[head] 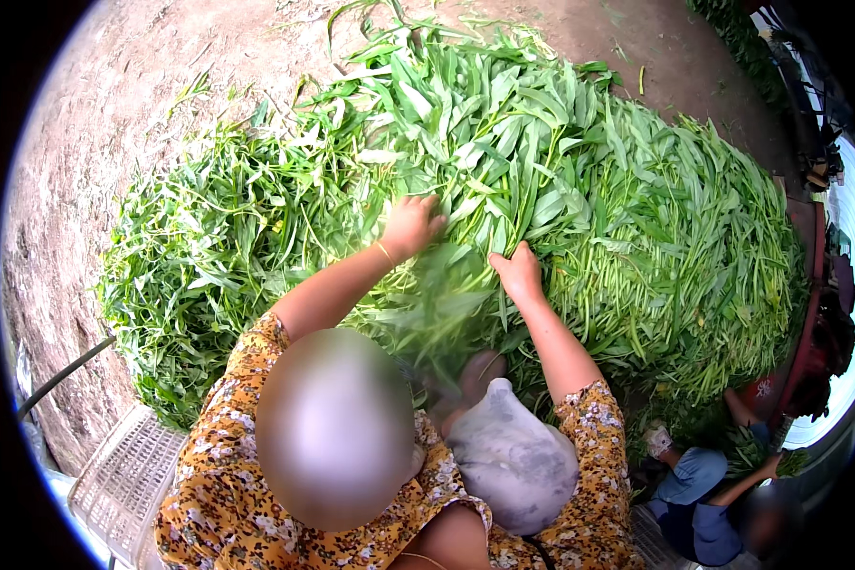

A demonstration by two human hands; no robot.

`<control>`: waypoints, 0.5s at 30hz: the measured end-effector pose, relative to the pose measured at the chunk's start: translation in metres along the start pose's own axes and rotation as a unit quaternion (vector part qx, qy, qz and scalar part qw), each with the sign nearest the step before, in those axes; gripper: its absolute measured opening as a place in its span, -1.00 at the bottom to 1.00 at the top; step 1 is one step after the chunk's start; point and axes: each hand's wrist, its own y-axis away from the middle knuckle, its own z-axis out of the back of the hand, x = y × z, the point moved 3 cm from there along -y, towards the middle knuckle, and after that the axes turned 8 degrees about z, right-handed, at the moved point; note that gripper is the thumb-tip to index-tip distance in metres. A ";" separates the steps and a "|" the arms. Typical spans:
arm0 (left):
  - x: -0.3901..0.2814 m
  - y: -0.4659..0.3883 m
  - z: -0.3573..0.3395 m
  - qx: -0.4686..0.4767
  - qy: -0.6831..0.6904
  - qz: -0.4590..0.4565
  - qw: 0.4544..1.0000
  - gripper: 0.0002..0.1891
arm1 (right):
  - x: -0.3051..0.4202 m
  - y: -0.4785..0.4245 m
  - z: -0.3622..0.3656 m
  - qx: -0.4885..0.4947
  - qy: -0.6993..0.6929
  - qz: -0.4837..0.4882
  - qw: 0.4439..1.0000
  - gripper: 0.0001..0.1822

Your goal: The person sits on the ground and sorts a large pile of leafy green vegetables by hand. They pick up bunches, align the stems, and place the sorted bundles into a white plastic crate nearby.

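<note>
A broad heap of long-leaved greens (513, 142), which look like water spinach, lies on the ground before me. My left hand (412, 226), a thin bracelet on its wrist, rests palm down on the leaves near the heap's middle; whether its fingers grip any stems cannot be told. To its right, my right hand (520, 274) is closed around some leafy stems (495, 221), thumb towards the left hand. Leaves between my forearms (442, 306) are blurred. Beyond the right hand, many stems (655, 285) lie side by side, while the greens on the left (206, 249) are more tangled.
A white plastic crate (125, 477) stands at lower left, near a dark rod or hose (64, 377). At lower right a co-worker in blue (691, 474) sits low, holding a bunch of greens (794, 463). Bare earth (114, 92) borders the heap. Pale cloth (516, 456) covers my knee.
</note>
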 end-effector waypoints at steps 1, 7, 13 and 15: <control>-0.004 -0.003 -0.004 -0.012 0.022 -0.003 1.000 -0.47 | -0.002 -0.001 0.000 -0.010 -0.032 0.005 0.999 -0.53; 0.002 -0.031 0.002 0.143 0.504 0.164 0.836 -0.78 | -0.070 -0.006 -0.021 -0.058 -0.248 0.015 0.967 -0.74; 0.049 0.012 0.021 0.184 0.691 0.221 0.664 -0.76 | -0.047 0.007 -0.010 -0.041 -0.381 -0.052 0.922 -0.76; 0.074 0.013 0.006 0.182 0.628 0.245 0.716 -0.76 | -0.038 0.010 -0.007 -0.043 -0.384 -0.054 0.921 -0.77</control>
